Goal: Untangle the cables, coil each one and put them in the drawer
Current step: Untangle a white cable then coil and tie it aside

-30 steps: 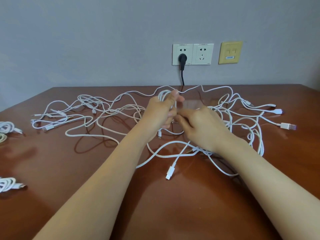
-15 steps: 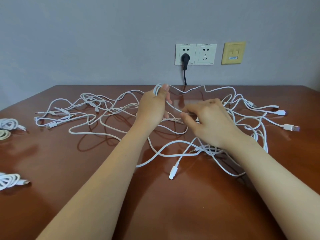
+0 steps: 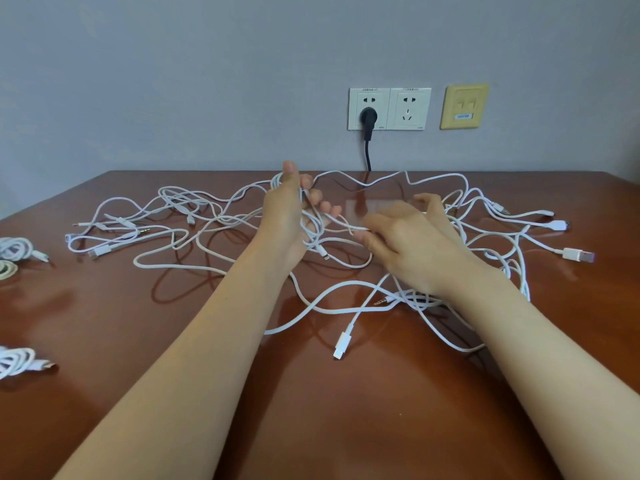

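Brown wooden table (image 3: 346, 410) fills the view beneath both forearms; grey wall (image 3: 173, 81) stands beyond the hands.

Tangle of white cables (image 3: 194, 206) lies loose on the table, spread out to either side of the hands, under them and on their near side. It is not yet sorted.

Left hand (image 3: 289, 216) is raised, thumb up, fingers curled round a partly wound coil (image 3: 309, 230) of white cable looped about the palm. Right hand (image 3: 408, 244) is just beside it, the two hands apart. Thumb and forefinger pinch a single strand (image 3: 343, 226) that runs across from the coil. The remaining fingers are loosely spread.

Three finished bundles (image 3: 15, 247) lie well to the left of the left hand, at the table edge. Two are white, one beige.

Double wall socket (image 3: 389, 108) sits beyond and above the hands, with a black plug (image 3: 367, 116) in its left outlet. A yellow faceplate (image 3: 464, 106) is beside it.

USB plug (image 3: 576, 254) lies far right of the right hand. A small white connector (image 3: 341, 346) lies on the near side, between the forearms. A thin connector tip (image 3: 322, 253) hangs just below the left hand.
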Action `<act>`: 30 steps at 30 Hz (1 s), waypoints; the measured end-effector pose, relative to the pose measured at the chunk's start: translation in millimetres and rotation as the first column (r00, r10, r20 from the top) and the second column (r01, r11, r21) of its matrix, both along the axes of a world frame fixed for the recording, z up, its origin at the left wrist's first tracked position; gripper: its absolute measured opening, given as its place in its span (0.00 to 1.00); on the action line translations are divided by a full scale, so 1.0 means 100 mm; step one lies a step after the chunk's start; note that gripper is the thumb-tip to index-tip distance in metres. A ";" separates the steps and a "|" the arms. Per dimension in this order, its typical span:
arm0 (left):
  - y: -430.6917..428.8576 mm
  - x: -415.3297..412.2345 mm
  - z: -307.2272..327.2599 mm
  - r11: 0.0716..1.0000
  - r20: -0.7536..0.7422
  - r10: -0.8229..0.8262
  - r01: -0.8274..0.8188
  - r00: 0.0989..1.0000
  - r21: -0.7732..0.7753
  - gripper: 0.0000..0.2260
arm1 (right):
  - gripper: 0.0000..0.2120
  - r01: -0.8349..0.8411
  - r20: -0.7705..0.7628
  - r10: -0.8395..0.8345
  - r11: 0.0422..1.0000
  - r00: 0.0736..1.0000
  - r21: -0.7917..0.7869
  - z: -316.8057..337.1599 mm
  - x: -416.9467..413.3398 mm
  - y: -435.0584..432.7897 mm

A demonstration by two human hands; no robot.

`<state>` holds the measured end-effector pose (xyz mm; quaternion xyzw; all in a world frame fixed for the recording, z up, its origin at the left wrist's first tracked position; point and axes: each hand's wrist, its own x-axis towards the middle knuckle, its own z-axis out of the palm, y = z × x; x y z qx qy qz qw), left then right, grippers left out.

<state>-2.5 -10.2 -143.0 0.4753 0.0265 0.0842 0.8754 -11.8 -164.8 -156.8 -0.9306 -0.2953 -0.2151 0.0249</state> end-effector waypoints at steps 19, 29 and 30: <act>-0.25 -0.21 -0.01 0.750 -0.214 -0.396 0.449 0.893 0.486 0.34 | 0.15 -0.084 -0.168 0.368 0.580 0.915 0.810 0.08 -0.09 0.11; -0.14 -0.27 -0.03 0.450 -0.281 -0.534 0.549 0.797 0.704 0.12 | 0.10 0.050 -0.383 0.485 0.569 0.786 0.821 0.11 0.03 -0.03; -0.13 -0.27 -0.02 0.452 -0.269 -0.535 0.540 0.801 0.710 0.11 | 0.10 0.098 -0.399 0.533 0.504 0.746 0.858 0.13 0.04 -0.04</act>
